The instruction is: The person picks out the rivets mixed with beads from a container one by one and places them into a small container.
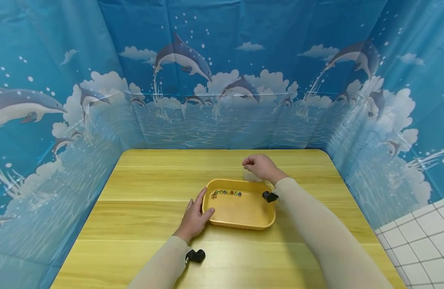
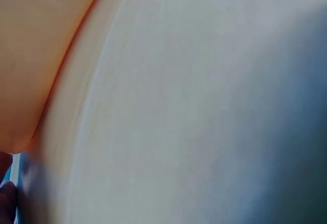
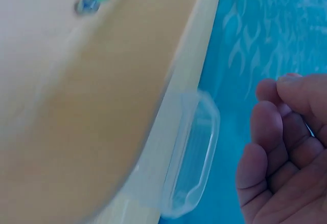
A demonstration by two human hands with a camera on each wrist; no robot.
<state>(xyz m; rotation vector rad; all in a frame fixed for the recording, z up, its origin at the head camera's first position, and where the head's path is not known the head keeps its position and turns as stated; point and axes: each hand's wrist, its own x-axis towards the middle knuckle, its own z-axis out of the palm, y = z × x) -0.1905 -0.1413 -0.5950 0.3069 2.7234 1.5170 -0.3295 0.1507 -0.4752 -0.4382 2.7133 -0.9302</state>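
A yellow tray (image 1: pixel 240 212) sits on the wooden surface (image 1: pixel 146 218) at the lower centre of the head view, and along the upper left of its floor runs a row of small coloured beads (image 1: pixel 228 193) in green, blue, yellow and red. At the left end of that row lies a little cluster of gold-coloured pieces (image 1: pixel 213 195). The left hand (image 1: pixel 194 218) is spread wide at the tray's left end, its thumb over the rim and its other fingers along the outer side. Just above the tray's upper rim in the same view stands a clear container (image 1: pixel 251 175), partly covered by the right hand (image 1: pixel 262 165). That hand is raised with its fingers curled and the tips of thumb and forefinger brought together; whether anything small is between them, I cannot tell. In the right wrist view the clear container shows at the lower centre, beside the tray's edge, with the hand at the right. A blue curtain (image 1: pixel 222 124) printed with dolphins fills the upper part of the head view.
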